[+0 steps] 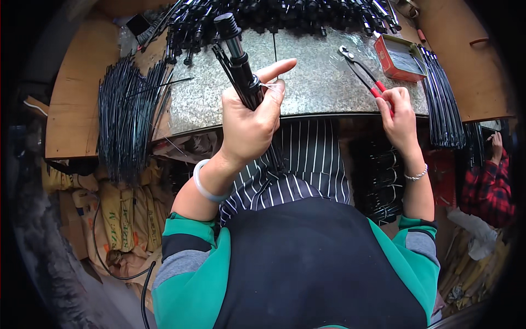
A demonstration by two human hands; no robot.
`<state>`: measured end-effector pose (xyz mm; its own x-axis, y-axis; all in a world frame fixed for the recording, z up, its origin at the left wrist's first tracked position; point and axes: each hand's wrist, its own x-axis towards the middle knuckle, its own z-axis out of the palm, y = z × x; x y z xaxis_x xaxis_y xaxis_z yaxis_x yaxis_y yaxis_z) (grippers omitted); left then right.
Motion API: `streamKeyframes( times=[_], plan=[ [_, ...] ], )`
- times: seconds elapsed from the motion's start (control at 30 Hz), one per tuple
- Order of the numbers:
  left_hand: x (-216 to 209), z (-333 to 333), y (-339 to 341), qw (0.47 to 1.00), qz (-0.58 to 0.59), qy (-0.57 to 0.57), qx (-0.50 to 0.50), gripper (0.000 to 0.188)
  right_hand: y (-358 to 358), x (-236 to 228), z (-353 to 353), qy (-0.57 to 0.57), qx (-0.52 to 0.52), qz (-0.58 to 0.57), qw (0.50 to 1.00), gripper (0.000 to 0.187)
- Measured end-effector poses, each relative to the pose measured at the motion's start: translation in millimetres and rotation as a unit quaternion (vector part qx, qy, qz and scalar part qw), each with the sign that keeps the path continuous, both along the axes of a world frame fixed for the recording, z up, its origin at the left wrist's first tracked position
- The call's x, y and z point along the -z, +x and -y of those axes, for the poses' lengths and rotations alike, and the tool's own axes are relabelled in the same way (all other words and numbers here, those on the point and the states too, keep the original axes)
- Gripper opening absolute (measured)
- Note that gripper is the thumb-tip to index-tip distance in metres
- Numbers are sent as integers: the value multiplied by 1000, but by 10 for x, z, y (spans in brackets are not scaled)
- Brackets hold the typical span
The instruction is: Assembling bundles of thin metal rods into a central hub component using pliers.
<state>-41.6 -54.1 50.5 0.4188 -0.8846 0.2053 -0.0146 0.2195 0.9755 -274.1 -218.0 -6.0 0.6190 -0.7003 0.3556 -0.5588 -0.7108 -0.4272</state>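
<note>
My left hand (249, 118) is wrapped round a folded umbrella frame (239, 68), which stands tilted above the bench front. The frame has a ribbed black cap, a shiny metal tube and thin black ribs bunched together. A thin pale wire or thread shows at its collar beside my thumb, and my forefinger points out to the right. To the right, my right hand (400, 118) is closed on the red-handled ends of cutting pliers (361, 74). Their metal jaws point away to the far left, over the speckled bench top (312, 77).
Many black frames (263, 13) lie heaped along the back. Bundles of thin black ribs hang over the edge at left (126, 115) and right (441, 101). A red box (397, 60) holds thin wires. Another person's plaid sleeve (487, 189) shows at far right.
</note>
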Motion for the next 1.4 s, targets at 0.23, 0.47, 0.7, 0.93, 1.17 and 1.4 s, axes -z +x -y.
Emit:
streamKeyframes(
  times=[0.23,0.47,0.7,0.93,1.17,1.4],
  plan=[
    [102,112,57,999,-47,15,-18,32,195,-812,-560,-223,-82,-45,970,36],
    [100,132,57,996,-82,18,10,35,262,-963,-626,-372,-103,-93,918,37],
    [112,87,41,996,-89,8,28,37,211,-959,-655,-304,-178,-83,932,24],
    [85,1,-6,995,-18,-57,81,34,126,-656,-762,780,-323,40,534,49],
    [119,-33,10,998,-24,-26,52,29,128,-605,-786,196,-269,37,942,45],
    [154,-16,32,994,64,-53,70,43,184,-562,-922,323,-254,74,908,51]
  ],
)
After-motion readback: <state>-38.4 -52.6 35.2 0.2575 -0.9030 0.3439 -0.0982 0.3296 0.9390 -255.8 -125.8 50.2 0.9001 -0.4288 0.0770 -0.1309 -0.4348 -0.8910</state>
